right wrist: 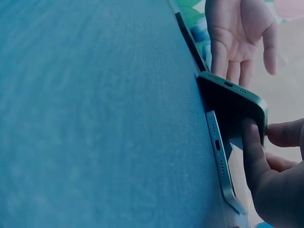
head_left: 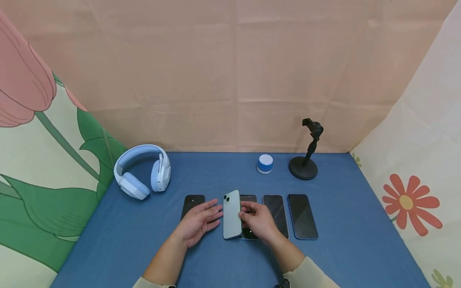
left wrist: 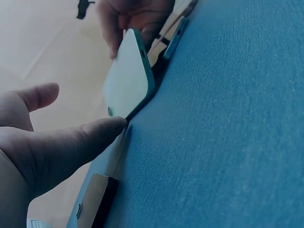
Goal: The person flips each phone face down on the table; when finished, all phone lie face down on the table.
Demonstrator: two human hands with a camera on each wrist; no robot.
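Note:
My right hand pinches the right edge of a pale green smartphone, thumb against its back and fingers on the screen side. The phone is tilted, back towards the left, with its right edge raised off the table. My left hand lies just left of it with straight, spread fingers; in the left wrist view a fingertip is at the phone's edge, and I cannot tell if it touches. Partly behind the pale phone and right hand is a dark-screened phone. A black phone is partly hidden by the left hand.
Two more dark-screened phones lie to the right on the blue cloth. Light blue headphones stand at the back left. A small blue-and-white round container and a black stand are at the back right.

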